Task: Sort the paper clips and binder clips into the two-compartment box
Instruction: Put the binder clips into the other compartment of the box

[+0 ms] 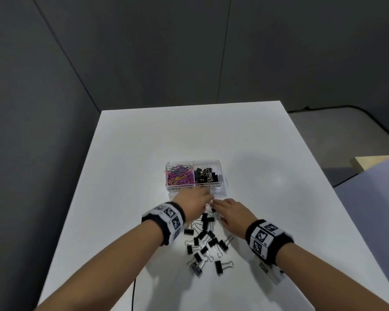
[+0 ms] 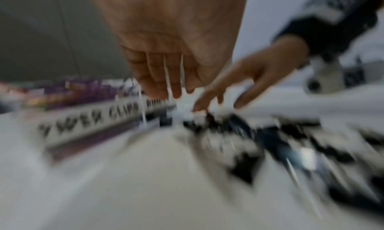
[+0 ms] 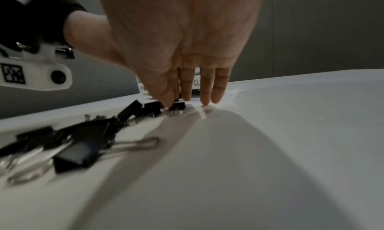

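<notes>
A: White table (image 1: 267, 142), grey panel walls behind. Contents?

B: Clear two-compartment box (image 1: 220, 168), long axis left–right; paper clips (image 1: 179, 175) left, black binder clips right. Loose binder clips (image 1: 206, 241) lie between the wrists.

A: Hands?

B: Left hand (image 1: 194, 204), fingers extended, touching nothing discernible. Right hand (image 1: 230, 213), thumb and forefinger at one clip; grip cannot be told.
</notes>
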Tool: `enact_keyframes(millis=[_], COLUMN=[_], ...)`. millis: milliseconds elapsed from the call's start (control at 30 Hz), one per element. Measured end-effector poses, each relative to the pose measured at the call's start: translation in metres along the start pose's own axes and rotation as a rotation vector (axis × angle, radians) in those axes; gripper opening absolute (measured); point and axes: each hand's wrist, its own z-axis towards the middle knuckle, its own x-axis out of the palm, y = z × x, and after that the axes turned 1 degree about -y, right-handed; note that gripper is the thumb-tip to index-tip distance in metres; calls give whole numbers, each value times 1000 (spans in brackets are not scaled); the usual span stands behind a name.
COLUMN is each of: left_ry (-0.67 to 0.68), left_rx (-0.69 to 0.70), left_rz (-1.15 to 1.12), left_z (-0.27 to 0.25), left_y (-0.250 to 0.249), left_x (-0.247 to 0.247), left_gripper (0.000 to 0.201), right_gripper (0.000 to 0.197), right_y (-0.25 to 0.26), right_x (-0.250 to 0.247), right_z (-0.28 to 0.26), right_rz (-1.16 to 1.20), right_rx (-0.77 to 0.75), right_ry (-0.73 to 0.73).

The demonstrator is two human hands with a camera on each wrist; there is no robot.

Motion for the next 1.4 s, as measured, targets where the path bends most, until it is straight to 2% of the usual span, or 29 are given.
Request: enact_keyframes(millis=[67, 133, 233, 400, 467, 600, 700, 800, 867, 967, 1067, 1333, 1400], left_ry=[63, 86, 55, 51, 51, 16, -2, 47, 85, 131, 179, 113, 85], left_rx=[-26, -74, -125, -284, -353, -454, -495, -482, -430, -368, -372, -450, -451], left_rz=[8, 8, 4, -147, -244, -395, -417, -404, -399, -393, -392, -436, -475], left_z=[-9, -12, -14, -21, -22, -30, -42, -52, -59, -69, -74, -73, -76], left_y=[5, 7, 7, 1, -1, -2, 2, 5, 5, 4, 2, -13, -11], left_x=[22, 32, 39, 46, 46, 38, 36, 35, 37, 42, 50, 61, 60], left_gripper=[52, 54, 45, 40, 36, 29, 25, 23, 24, 36, 46, 33, 22], right_gripper=[46, 46, 29, 29, 28, 9, 13, 12, 20, 41, 41, 37, 30], right_y=[2, -1, 0, 5, 7, 6, 1, 2, 5, 9, 16, 29, 29], right_x=[4, 9, 12, 6, 5, 9, 4, -1, 0, 5, 9, 14, 14], right_z=[-1, -5, -12, -21, -24, -31, -37, -47, -55, -64, -63, -49, -48], right_rz=[-61, -109, -37, 172, 260, 242, 302, 301, 293, 210, 135, 171, 199], right_rx=[-48, -31, -4, 223, 263, 288, 323, 283, 234, 150, 120, 179, 197], right_ry=[-32, -55, -65, 7, 47, 74, 57, 94, 145, 189, 164, 164, 160])
